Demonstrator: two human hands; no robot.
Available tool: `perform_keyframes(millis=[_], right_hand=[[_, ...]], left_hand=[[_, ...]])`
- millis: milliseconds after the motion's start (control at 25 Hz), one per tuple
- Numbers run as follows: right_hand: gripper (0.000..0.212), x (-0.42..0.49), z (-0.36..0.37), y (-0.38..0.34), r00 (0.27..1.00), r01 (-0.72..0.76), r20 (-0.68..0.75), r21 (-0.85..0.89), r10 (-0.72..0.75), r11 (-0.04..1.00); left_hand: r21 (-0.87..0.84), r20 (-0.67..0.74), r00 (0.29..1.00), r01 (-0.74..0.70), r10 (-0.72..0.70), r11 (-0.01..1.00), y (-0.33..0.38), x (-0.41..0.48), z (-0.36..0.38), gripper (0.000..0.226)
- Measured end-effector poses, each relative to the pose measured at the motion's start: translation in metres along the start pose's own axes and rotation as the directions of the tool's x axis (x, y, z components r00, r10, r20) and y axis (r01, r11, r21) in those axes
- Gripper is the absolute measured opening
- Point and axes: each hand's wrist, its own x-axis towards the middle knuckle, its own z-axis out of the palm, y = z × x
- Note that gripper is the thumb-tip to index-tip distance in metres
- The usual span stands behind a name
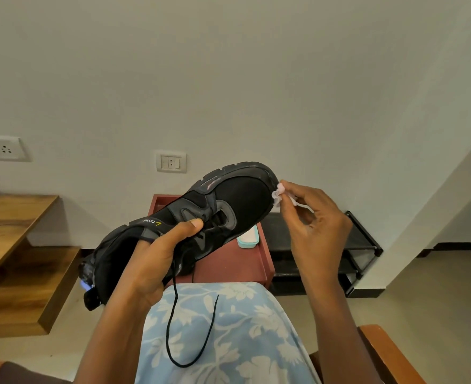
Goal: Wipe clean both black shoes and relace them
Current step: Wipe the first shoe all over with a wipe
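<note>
**Black shoe, wiping step: toe edge under the tissue**

Wood desk (13, 217) at far left, not involved.

Left hand (151, 259): grips the black shoe (237, 200) at mid-upper, thumb pressed across the eyelet area, fingers curled around the far side and clamped on it. Shoe is held in the air above the lap, heel low and left, toe raised up and right, its side and part of the sole rim facing the camera.

Lace (183, 365): one loose length hangs from the shoe and loops over the floral cloth (228, 328) on the lap. Shoe looks at least partly unlaced.

Behind the shoe: red side table (256, 261) with a small teal-rimmed container (245, 241) on it.

Right hand (317, 225): thumb and forefinger pinch a small white wipe (278, 195); the remaining fingers are loosely bent and apart. Wipe touches the sole rim at the toe tip.

Black rack (361, 239) stands to the right against the wall. Second shoe is not in view.

Judgement: cleaning of the first shoe is in hand; relacing not yet begun. Next move likely calls for drawing the wipe along the sole rim while the left hand rotates the shoe to present unwiped areas. Firm pinch needed; the wipe is small and could slip.
</note>
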Motion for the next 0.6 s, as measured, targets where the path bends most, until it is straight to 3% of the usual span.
perform_keyframes(millis=[200, 360, 520, 600], right_hand=[[0.038, -0.006, 0.014, -0.001, 0.998, -0.013, 0.064, -0.157, 0.024, 0.987], [0.023, -0.006, 0.019, -0.001, 0.999, -0.033, -0.022, -0.165, 0.030, 0.986], [0.027, -0.007, 0.023, -0.007, 0.991, -0.097, -0.107, -0.187, 0.078, 0.978], [0.018, -0.007, 0.026, -0.009, 0.986, -0.081, -0.160, -0.257, 0.040, 0.963]], left_hand=[[0.074, -0.042, 0.999, -0.030, 0.033, 0.997, -0.003, 0.002, -0.005, 0.027], [0.113, -0.037, 0.994, -0.098, 0.103, 0.989, -0.001, -0.001, -0.003, 0.024], [0.166, -0.016, 0.988, -0.149, 0.154, 0.975, -0.003, -0.005, 0.001, 0.022], [0.202, -0.023, 0.985, -0.162, 0.170, 0.966, -0.006, -0.005, 0.001, 0.021]])
